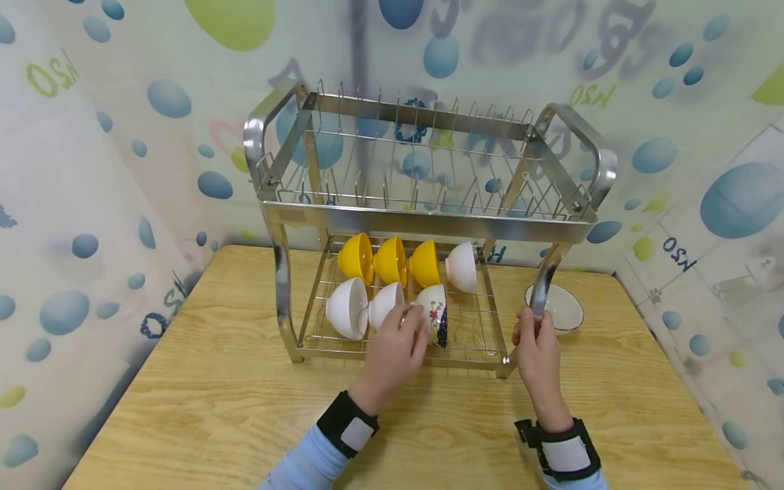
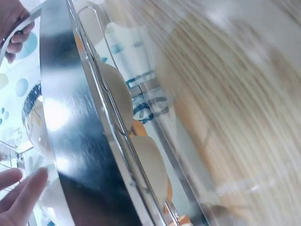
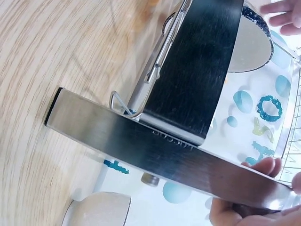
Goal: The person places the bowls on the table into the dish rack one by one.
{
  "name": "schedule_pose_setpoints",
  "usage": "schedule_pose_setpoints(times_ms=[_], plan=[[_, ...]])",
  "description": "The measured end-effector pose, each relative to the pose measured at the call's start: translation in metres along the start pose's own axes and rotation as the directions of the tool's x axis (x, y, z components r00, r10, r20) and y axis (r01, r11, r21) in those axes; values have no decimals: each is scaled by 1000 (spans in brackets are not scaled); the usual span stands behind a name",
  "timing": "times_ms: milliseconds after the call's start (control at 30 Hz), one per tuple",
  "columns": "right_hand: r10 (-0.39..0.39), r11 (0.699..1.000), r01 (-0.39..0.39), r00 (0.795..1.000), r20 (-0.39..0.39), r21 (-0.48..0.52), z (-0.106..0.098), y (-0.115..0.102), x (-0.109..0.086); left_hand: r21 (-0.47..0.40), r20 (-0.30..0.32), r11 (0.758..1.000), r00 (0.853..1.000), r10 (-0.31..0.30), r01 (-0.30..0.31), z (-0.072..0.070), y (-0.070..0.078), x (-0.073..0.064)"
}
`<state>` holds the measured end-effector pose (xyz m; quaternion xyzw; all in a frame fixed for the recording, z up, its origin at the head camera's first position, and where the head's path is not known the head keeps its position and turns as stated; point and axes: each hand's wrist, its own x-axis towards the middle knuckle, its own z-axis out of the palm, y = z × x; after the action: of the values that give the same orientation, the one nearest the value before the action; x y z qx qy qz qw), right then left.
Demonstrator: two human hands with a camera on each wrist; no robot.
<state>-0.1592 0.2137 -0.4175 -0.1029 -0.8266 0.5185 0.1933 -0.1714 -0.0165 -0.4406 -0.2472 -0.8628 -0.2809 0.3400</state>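
Note:
A two-tier metal dish rack point(image 1: 422, 221) stands on the wooden table. My right hand point(image 1: 539, 354) grips its front right leg, with fingers point(image 3: 263, 167) curled round the metal in the right wrist view. My left hand point(image 1: 395, 350) is at the front of the lower tier, beside a white floral bowl point(image 1: 433, 309) with a dark rim. Its fingers point(image 3: 281, 18) look extended and apart from that bowl in the right wrist view. Left of the floral bowl are two white bowls point(image 1: 347, 308), tipped on their sides. Behind them sit three yellow bowls point(image 1: 390, 260) and another white bowl point(image 1: 462, 267).
Outside the rack's right side, a white bowl with a dark rim point(image 1: 563, 309) rests on the table point(image 1: 453, 422). The upper tier point(image 1: 416, 156) has upright wire dividers. Patterned curtains point(image 1: 165, 136) surround the table's back and sides.

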Motion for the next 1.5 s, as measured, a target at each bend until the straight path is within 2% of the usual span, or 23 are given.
schedule_pose_setpoints(times_ms=[100,233,433,600,767,1000,1100,1233,1367,1500], plan=[[-18,998,18,1000,-12,59,-1,-4,0,-6,-57,1000,998,27,-28,-2,-5,2],[-52,991,56,998,-38,120,-4,-1,2,13,-92,999,995,34,-33,-3,-10,3],[-58,995,66,993,-99,79,-9,7,6,9,-129,1000,991,30,-29,-4,-19,3],[-30,999,34,988,-152,26,-13,11,12,-7,-147,1000,989,15,-16,-7,-29,1],[-4,999,12,976,-216,37,-17,16,17,10,-170,1000,986,3,-1,-11,-37,-1],[-21,999,34,960,-279,40,-21,26,23,20,-236,1000,972,-11,17,-16,-47,1],[-7,1000,9,958,-287,5,-25,31,25,14,-240,1000,971,-20,24,-19,-50,2],[46,998,-56,966,-256,-32,-31,36,28,15,-233,999,972,-44,49,-22,-55,2],[105,988,-126,971,-213,-91,-37,40,32,16,-232,997,970,-70,76,-23,-60,1],[148,976,-176,968,-201,-129,-41,45,35,4,-243,996,966,-86,90,-24,-65,1]])
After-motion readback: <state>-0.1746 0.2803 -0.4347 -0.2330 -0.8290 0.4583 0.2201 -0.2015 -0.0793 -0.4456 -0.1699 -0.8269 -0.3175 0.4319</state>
